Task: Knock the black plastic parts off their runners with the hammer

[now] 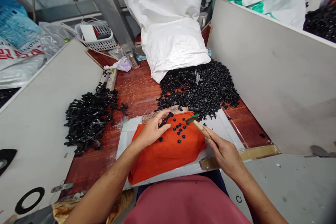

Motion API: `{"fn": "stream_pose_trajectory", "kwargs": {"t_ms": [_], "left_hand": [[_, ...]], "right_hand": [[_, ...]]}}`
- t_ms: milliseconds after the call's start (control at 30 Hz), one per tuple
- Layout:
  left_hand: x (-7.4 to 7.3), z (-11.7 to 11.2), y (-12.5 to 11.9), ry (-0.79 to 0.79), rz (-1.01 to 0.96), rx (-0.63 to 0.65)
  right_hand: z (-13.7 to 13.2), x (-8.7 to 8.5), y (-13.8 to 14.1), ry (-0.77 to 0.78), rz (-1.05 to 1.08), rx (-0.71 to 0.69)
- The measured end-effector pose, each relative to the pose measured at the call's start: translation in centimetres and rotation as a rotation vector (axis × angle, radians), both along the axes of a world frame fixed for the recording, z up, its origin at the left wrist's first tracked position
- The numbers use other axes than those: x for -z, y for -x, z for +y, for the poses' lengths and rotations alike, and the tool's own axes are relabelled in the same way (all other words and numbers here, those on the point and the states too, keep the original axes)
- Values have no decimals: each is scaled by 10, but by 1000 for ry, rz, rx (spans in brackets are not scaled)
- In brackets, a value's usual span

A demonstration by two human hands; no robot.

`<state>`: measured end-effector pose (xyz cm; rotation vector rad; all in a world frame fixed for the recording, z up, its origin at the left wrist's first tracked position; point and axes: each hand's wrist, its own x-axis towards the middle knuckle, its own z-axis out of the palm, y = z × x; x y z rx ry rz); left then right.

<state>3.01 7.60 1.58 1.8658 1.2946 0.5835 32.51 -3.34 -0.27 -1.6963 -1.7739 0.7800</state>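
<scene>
An orange cloth (168, 157) lies over a pale board in front of me, with several small round black pieces (179, 129) scattered on it. My left hand (152, 128) is at the cloth's upper left, thumb and index finger around a dark strip-like plastic part (165, 119). Another round black piece sits under that hand's wrist side. In my right hand (226, 154) is a small hammer (201, 129), gripped by its wooden handle. Its dark head with a green edge is low over the cloth, just right of the round pieces; whether it touches is unclear.
A large heap of black parts (210, 87) spreads beneath a white sack (178, 42). Another pile of black parts (86, 119) lies left. Grey-white panels (273, 77) wall both sides. A white basket (101, 43) and metal flask (132, 57) stand at the back left.
</scene>
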Motion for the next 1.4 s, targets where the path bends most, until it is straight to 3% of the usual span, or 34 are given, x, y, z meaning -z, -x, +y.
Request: {"fn": "stream_pose_trajectory", "kwargs": {"t_ms": [167, 267, 500, 700, 800, 933, 1167, 1400], "left_hand": [[-18, -22, -11, -52, 63, 117], [-23, -33, -21, 0, 92, 202], [-23, -45, -30, 51, 57, 109], [-29, -47, -27, 56, -26, 196], [-27, -37, -11, 80, -32, 119], [-13, -27, 7, 19, 66, -15], [18, -26, -13, 2, 181, -90], [28, -20, -18, -55, 289, -68]], "right_hand": [[26, -23, 34, 12, 349, -11], [42, -27, 52, -19, 508, 6], [48, -6, 67, 18, 632, 46], [47, -1, 74, 120, 735, -38], [42, -3, 65, 106, 691, 11], [25, -6, 35, 70, 454, 22], [-20, 13, 0, 137, 144, 37], [-29, 27, -4, 155, 91, 77]]}}
